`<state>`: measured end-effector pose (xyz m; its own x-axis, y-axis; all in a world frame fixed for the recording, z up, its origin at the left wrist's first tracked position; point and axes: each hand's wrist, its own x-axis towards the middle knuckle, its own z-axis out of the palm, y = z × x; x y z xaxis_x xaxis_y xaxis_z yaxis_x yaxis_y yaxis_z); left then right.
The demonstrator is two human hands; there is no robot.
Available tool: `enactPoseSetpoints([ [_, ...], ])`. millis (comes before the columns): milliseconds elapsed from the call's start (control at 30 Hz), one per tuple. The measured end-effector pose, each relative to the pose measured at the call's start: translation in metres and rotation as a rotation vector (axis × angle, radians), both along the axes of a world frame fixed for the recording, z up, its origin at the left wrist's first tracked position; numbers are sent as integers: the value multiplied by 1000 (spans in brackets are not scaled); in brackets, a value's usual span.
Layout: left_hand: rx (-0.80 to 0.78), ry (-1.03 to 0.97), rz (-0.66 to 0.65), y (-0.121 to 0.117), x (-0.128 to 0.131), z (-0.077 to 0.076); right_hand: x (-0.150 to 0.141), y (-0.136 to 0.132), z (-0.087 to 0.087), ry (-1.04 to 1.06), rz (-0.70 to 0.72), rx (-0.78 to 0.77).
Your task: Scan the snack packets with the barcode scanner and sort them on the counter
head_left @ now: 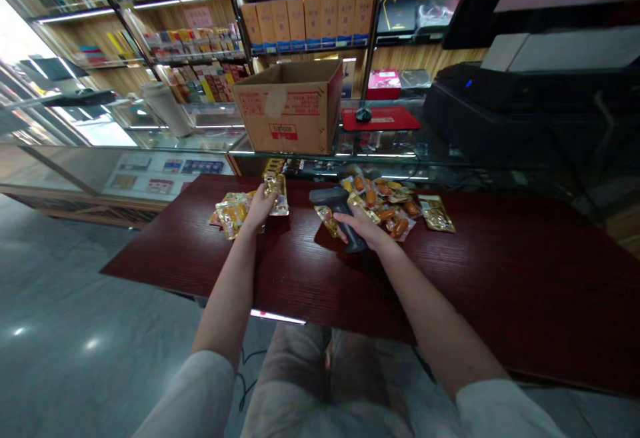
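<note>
My right hand (364, 225) is wrapped round the grip of a dark handheld barcode scanner (336, 202), whose head points left over the dark red wooden counter (500, 271). My left hand (260, 210) is closed on a gold snack packet (277, 193) at the edge of a small pile of gold packets (231, 215). To the right of the scanner lies a second heap of packets with orange-brown sausages (387, 208). One gold packet (437, 213) lies apart at the right.
An open cardboard box (290, 108) stands on the glass display case behind the counter, beside a red mat (383, 118) with a small dark object. A black till machine (500, 108) fills the right. Stocked shelves (200, 45) line the back wall.
</note>
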<state>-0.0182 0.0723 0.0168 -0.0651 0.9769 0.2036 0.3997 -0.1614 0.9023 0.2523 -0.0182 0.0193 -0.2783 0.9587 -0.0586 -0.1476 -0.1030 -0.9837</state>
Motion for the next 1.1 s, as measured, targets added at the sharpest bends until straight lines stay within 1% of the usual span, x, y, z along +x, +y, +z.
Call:
enactPoseSetpoints([
  [100, -20, 61, -1, 2, -7, 5, -4, 0, -1, 18, 1, 15],
  [200, -15, 92, 7, 4, -11, 7, -6, 0, -1, 19, 25, 10],
  [300, -7, 108, 2, 6, -13, 5, -7, 0, -3, 10, 62, 10],
  [433, -45, 150, 19, 7, -14, 2, -9, 1, -5, 3, 64, 35],
  [600, -12, 132, -37, 6, -12, -1, -11, -1, 0, -2, 62, 58],
  [667, 0, 151, -26, 5, -9, 2, -10, -1, 1, -5, 57, 54],
  [733, 10, 243, 34, 3, -8, 6, -6, -1, 2, -10, 30, 50],
  [867, -43, 586, 253, -4, -9, 14, 7, 3, 1, -37, -55, 39],
  [933, -46, 724, 339, -8, -11, 16, 14, 5, 1, -45, -103, 41],
  [1033, 69, 836, 440, -11, -13, 15, 22, 9, -1, -58, -181, 64],
  [1100, 172, 845, 434, -13, -8, 13, 24, 11, -2, -55, -234, 81],
])
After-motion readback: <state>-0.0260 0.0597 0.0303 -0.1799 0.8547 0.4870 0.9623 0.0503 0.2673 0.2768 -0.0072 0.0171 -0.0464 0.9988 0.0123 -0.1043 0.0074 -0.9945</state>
